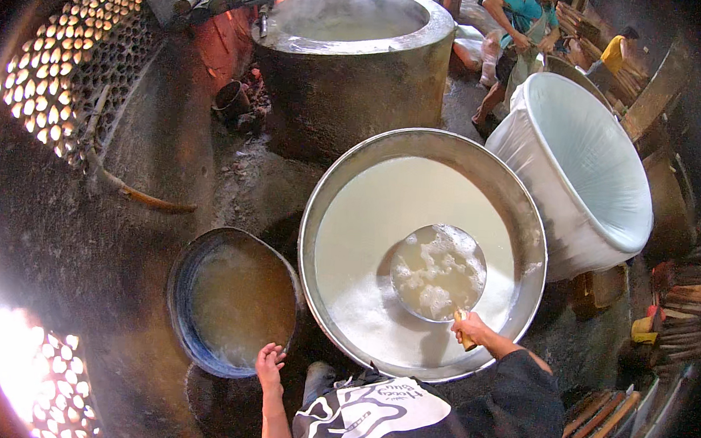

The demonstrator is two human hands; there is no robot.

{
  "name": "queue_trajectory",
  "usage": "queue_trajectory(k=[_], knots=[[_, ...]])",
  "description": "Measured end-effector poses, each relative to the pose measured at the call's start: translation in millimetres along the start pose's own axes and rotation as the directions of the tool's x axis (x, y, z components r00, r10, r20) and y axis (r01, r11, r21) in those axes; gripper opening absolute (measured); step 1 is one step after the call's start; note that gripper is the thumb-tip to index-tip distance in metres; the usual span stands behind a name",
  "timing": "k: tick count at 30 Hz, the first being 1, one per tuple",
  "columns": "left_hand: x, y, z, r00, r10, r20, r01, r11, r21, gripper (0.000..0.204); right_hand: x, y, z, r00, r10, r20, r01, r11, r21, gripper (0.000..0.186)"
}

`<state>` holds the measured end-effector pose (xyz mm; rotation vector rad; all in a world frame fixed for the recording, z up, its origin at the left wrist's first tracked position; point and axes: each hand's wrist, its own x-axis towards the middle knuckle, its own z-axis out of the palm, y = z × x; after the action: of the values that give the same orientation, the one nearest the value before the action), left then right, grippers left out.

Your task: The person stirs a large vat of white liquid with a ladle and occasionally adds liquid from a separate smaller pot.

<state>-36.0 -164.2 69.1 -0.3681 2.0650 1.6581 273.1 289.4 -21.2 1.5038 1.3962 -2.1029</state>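
Head view: right hand (476,331) clamped round the short wooden handle (467,343) of a round scoop (421,313), fingers wrapped, no gap seen. Scoop is over the near-right part of the wide metal basin (482,167), inside its rim, with cloudy liquid and patches of white foam in it. Held about level, likely so nothing spills; gripped at the handle, probably to keep fingers clear of the liquid. Shadow beside it on the pale liquid suggests it's lifted; gap below can't be told.

Left hand (270,365) holds nothing visible: fingers parted, loosely half-curled, at the near-right edge of the dark bucket (183,305). Contact with the rim can't be told. Maybe there just for balance.

Basin is right in front of the body, presumably so the arm reaches its middle; bucket close on its left, brownish liquid inside, likely for easy reach. Tub lined in white sheeting (540,198) beside the basin on the right, tilted-looking, maybe from lens bend; sheeting folded over its rim, probably to hold the lining in place. Steaming vat (350,98) behind the basin. Co-worker in teal (524,9) beyond, well apart.
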Motion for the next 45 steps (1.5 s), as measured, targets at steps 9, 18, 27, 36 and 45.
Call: queue_trajectory(k=[9, 18, 27, 36, 45], knots=[[2, 16, -3, 0.999, 0.012, -0.030, -0.009, 0.994, 0.105, 0.028, 38, 62, 39, 0.995, 0.089, -0.044, -0.066, 0.925, 0.374, 0.017], [-2, 12, -28, 0.999, 0.019, -0.037, -0.016, 0.998, 0.067, 0.028, 37, 29, 190, 0.768, 0.086, 0.635, -0.527, 0.648, 0.550, 0.019], [-16, -47, -134, 0.965, -0.082, -0.250, 0.041, 0.985, -0.165, 0.029, -52, -123, 335, 0.441, 0.049, 0.896, -0.276, 0.957, 0.084, 0.023], [-19, -81, -232, 0.888, -0.217, -0.405, 0.058, 0.928, -0.369, 0.031, 136, -178, 515, 0.980, -0.084, 0.180, 0.106, 0.987, -0.119, 0.051], [-56, -104, -304, 0.749, -0.417, -0.515, 0.215, 0.888, -0.407, 0.029, 232, -18, 555, 0.885, -0.446, 0.134, 0.275, 0.269, -0.923, 0.028]])
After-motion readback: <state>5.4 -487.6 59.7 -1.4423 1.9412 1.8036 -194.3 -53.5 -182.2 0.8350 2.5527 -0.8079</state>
